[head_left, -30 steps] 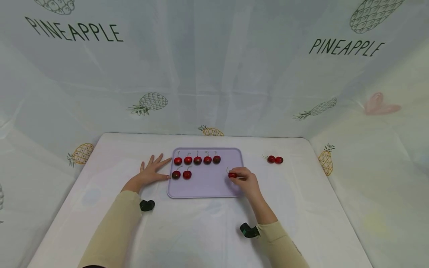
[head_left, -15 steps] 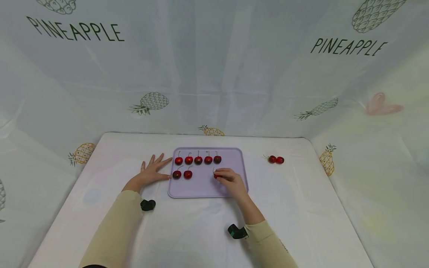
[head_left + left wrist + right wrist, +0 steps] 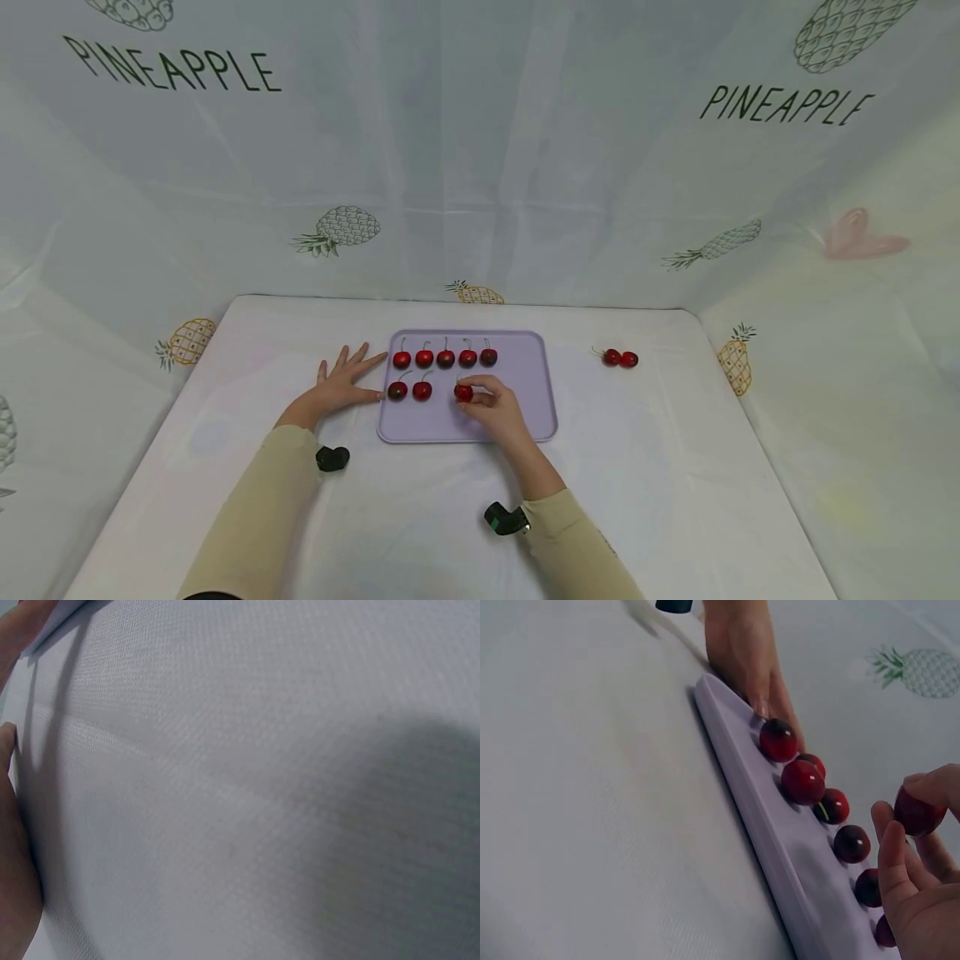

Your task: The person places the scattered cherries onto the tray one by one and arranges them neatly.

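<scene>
My right hand (image 3: 497, 407) pinches a dark red cherry (image 3: 918, 813) between thumb and fingers, over the middle of a lilac tray (image 3: 517, 417). On the tray's far side several stemmed cherries (image 3: 446, 359) stand in a row. Two more, a darker cherry (image 3: 397, 390) and a brighter cherry (image 3: 422, 391), sit in a nearer row, left of the held one. With fingers spread, my left hand (image 3: 337, 392) touches the tray's left edge. Only parts of that hand (image 3: 15, 877) show at the border of the left wrist view.
Two cherries (image 3: 620, 358) lie close together on the white-covered table (image 3: 660, 450), right of the tray. Behind the table hangs a pale cloth (image 3: 480, 167) with pineapple prints. Each wrist wears a dark camera, such as the one (image 3: 506, 518) at the right sleeve.
My right hand has moved left across the tray with the cherry, coming closer to the nearer row. My left hand has stayed at the tray's left edge.
</scene>
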The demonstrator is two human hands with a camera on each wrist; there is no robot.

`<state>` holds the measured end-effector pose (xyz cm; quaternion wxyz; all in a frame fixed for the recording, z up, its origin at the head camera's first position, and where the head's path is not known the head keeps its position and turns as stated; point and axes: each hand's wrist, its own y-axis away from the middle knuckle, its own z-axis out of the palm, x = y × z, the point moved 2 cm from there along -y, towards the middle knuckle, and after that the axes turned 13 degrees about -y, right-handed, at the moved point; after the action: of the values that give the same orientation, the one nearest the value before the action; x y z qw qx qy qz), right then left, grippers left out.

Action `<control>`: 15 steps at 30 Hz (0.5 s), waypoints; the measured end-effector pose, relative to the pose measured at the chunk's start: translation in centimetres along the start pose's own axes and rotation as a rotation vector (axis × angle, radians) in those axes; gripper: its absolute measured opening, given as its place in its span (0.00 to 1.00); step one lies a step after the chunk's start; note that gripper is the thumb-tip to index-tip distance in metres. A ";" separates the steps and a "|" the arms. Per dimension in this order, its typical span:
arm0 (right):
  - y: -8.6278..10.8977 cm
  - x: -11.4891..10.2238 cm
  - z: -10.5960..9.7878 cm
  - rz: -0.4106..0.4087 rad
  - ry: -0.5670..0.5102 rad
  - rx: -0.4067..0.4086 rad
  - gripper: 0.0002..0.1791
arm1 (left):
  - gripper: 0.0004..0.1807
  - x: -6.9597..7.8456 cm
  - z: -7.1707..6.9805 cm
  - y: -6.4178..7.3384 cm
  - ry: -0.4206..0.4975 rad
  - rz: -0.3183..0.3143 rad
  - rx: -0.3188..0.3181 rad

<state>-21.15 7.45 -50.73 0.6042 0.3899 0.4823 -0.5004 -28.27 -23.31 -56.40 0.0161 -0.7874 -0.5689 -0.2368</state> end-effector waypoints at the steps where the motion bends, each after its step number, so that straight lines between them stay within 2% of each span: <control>1: -0.1 0.1 0.1 0.007 0.002 0.003 0.20 | 0.50 0.0 0.0 0.0 -0.001 -0.003 0.000; 7: -0.6 0.7 0.7 0.058 -0.005 0.019 0.21 | 0.49 0.6 -0.5 0.3 0.021 -0.003 0.007; 9: -1.0 1.6 0.6 0.072 -0.012 0.029 0.21 | 0.49 0.7 -0.6 0.4 0.015 -0.006 0.006; 15: -2.2 4.1 0.1 0.035 0.055 0.084 0.21 | 0.48 0.8 -0.7 0.5 0.002 -0.011 0.001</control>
<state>-23.14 6.03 -54.69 0.5825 0.4369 0.4705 -0.4985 -27.88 -22.96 -55.36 0.0155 -0.7840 -0.5733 -0.2374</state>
